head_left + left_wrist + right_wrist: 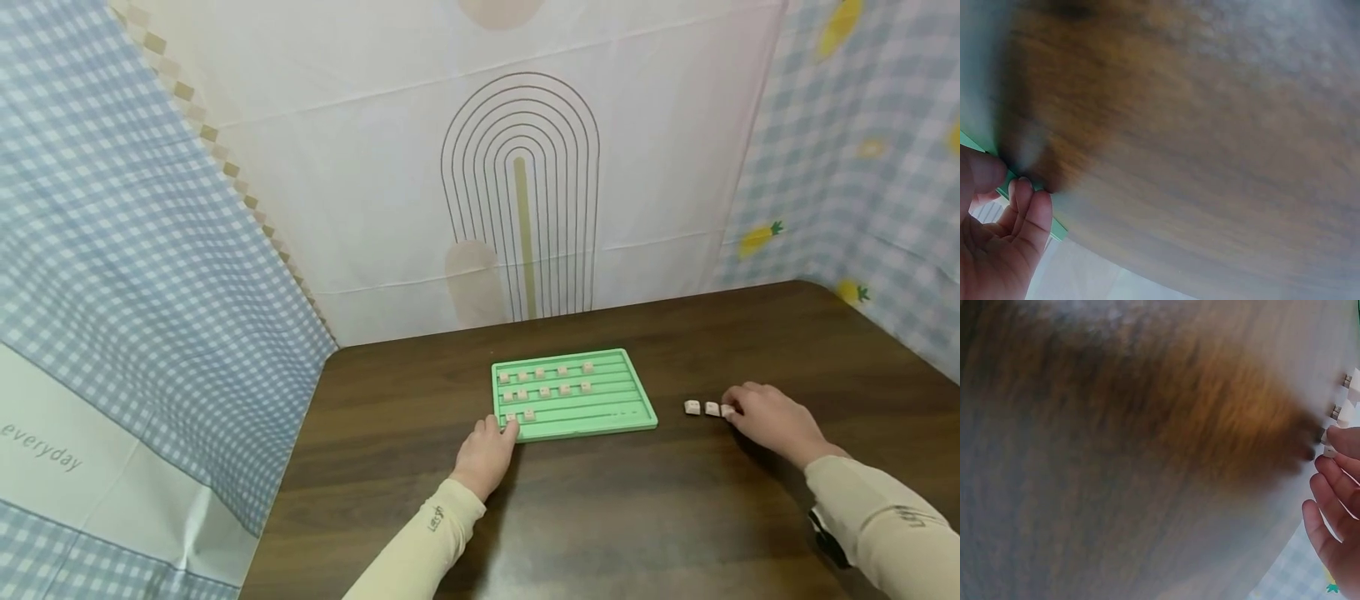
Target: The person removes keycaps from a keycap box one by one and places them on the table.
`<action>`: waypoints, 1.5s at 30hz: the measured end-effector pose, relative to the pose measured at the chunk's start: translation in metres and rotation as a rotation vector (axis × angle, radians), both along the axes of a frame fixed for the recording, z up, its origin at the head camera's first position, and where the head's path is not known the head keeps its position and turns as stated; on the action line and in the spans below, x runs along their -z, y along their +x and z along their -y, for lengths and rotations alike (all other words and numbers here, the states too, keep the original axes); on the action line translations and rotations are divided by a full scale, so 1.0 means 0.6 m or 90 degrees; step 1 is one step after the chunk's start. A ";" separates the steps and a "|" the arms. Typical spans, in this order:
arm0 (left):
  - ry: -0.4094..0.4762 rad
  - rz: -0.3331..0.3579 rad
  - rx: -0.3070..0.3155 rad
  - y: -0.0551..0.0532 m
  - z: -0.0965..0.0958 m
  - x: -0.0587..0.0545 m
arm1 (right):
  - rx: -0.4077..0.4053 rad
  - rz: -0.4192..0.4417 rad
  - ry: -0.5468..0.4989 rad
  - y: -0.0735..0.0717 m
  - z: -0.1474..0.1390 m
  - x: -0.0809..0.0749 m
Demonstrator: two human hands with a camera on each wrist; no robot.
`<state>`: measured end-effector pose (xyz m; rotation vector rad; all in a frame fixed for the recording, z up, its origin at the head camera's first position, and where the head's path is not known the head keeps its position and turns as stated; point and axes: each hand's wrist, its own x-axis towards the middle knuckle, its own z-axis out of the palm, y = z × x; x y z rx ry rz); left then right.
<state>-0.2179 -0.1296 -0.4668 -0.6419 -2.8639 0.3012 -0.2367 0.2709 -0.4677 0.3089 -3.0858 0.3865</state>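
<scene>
A green ridged tray lies on the table, holding several small whitish keycap-like blocks in rows; the nearest row has two, at its left end. My left hand grips the tray's near left corner, thumb and fingers on its rim, as the left wrist view also shows. To the right of the tray, two white blocks, one of them the leftmost block, sit in a short line. At that line's right end my right hand pinches a third white block between thumb and fingertips, partly covering it.
The dark wooden table meets a white patterned cloth at its back edge. Blue checked cloth hangs at the left, and more of it with yellow fruit prints at the right.
</scene>
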 end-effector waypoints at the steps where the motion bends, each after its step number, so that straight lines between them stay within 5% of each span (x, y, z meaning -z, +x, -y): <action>1: -0.006 -0.001 -0.001 -0.001 0.000 0.002 | 0.000 0.004 -0.001 0.000 -0.001 -0.001; 10: -0.018 -0.009 -0.003 -0.005 0.000 0.014 | -0.006 -0.009 -0.020 -0.010 0.018 -0.026; 17: -0.036 -0.047 0.008 -0.001 0.004 0.012 | -0.055 -0.040 -0.091 -0.035 0.125 -0.043; 30: -0.043 -0.055 0.004 -0.004 0.004 0.012 | -0.172 -0.056 -0.084 -0.058 0.338 -0.019; 45: -0.066 -0.139 0.015 0.001 0.004 0.011 | -0.204 -0.131 -0.033 -0.054 0.414 -0.003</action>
